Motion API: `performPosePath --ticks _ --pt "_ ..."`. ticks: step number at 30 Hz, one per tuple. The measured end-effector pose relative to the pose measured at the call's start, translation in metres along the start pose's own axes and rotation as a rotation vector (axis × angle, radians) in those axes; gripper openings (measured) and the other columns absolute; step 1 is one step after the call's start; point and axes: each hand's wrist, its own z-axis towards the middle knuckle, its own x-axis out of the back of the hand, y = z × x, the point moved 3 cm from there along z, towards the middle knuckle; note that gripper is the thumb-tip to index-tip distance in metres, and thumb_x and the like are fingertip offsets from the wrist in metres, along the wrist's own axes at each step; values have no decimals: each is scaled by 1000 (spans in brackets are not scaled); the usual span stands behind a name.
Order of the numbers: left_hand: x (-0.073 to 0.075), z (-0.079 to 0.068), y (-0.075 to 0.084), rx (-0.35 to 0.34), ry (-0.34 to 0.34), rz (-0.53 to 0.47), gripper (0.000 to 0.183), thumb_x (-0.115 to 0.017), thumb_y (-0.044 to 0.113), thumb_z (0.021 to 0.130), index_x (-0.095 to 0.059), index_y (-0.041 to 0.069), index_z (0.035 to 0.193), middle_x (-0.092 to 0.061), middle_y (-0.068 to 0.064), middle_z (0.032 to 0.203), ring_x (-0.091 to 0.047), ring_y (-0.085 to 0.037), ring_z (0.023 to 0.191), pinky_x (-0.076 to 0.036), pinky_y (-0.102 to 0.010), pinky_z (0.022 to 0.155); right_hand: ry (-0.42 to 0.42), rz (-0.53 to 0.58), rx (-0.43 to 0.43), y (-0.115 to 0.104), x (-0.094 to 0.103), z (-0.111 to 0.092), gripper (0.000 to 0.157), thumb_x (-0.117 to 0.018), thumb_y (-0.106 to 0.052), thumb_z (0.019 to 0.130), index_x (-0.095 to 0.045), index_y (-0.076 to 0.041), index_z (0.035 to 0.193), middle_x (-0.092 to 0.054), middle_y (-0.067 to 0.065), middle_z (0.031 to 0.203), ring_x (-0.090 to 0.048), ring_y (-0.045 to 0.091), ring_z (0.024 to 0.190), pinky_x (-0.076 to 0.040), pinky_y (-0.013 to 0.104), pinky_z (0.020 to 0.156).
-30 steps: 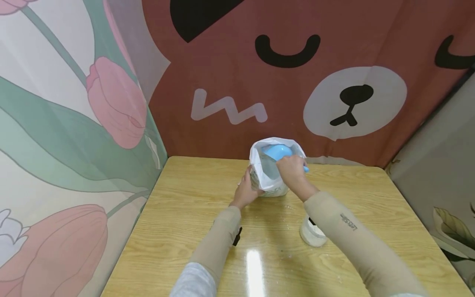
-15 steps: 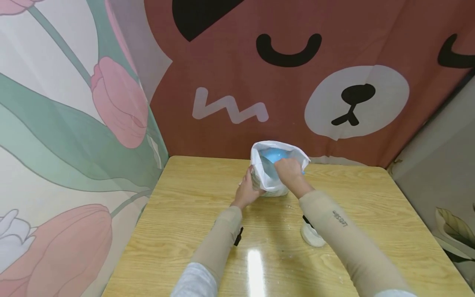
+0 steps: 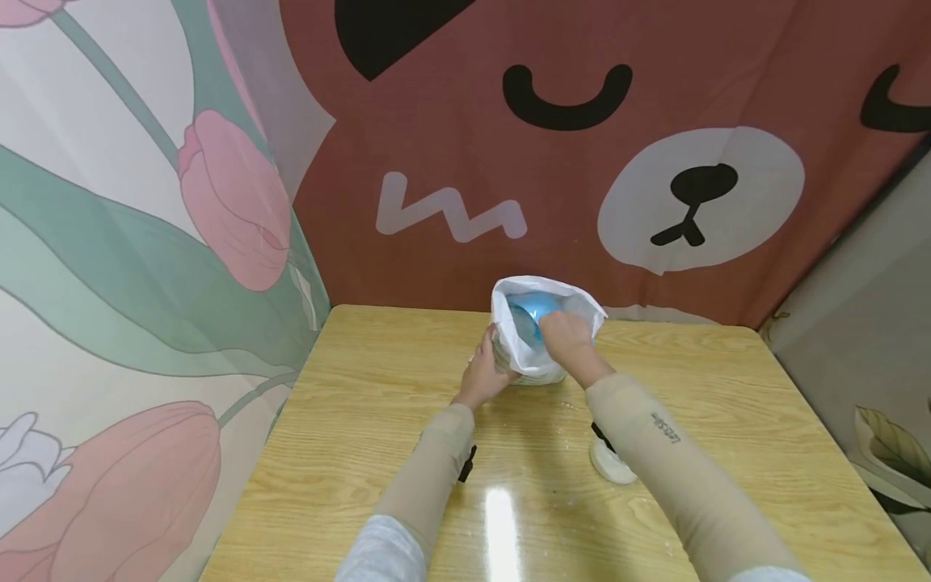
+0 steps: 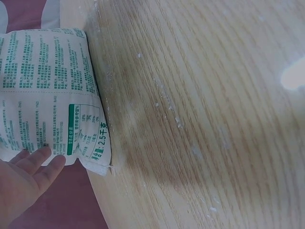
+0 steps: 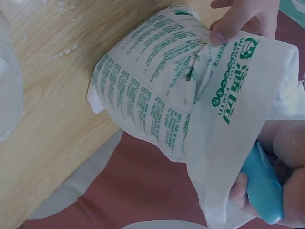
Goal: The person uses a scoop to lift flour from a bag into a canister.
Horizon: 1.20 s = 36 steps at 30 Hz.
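A white flour bag with green print stands at the back of the table, its mouth wide and turned towards me. My left hand holds it from the left side, and the thumb presses into the paper in the right wrist view. Inside the mouth is a blue scoop. My right hand reaches over the bag's rim and grips the scoop's handle. The contents deep in the bag are hidden from the head view.
A clear round jar with white contents stands nearer to me, partly hidden under my right forearm. White powder traces dot the wooden table. A printed curtain hangs right behind the table.
The scoop and my right hand have moved lower into the bag, and the scoop's bowl has tilted. The bag's rim has shifted slightly. My left hand keeps its hold.
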Motion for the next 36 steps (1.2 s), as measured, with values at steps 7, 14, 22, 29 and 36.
performPosePath --ticks 7,14,22,29,36 --pt "0 -1 2 -4 -6 4 100 -75 33 70 -9 19 144 -35 -17 136 -41 -33 116 -39 -48 88 16 30 -25 2 7 -4 16 -49 0 82 -57 -4 68 -61 15 72 -59 32 67 -48 44 52" --pt "0 -2 4 -1 -10 10 100 -75 32 71 -9 19 144 -35 -18 135 -41 -34 115 -38 -48 88 -30 103 -39 11 12 -6 11 -52 -3 82 -55 -2 72 -60 15 72 -59 32 69 -48 43 54" --pt "-3 -3 2 -3 -6 6 99 -74 32 71 -9 19 144 -35 -19 135 -40 -34 116 -37 -48 90 -99 312 -47 25 15 -6 14 -63 -6 78 -57 -1 66 -47 2 60 -44 17 59 -41 32 53" --pt "-2 -4 3 -38 20 -27 98 -73 34 72 -8 22 144 -36 -20 134 -40 -35 116 -36 -50 89 -113 463 -70 33 17 -11 22 -61 -7 81 -65 8 96 -63 16 83 -50 17 58 -44 29 52" --pt "-5 -3 3 3 1 -14 101 -75 31 70 -8 21 144 -34 -17 137 -38 -32 119 -36 -48 91 -200 657 -133 43 18 -16 37 -56 -8 81 -57 10 114 -61 19 96 -43 12 38 -38 24 38"
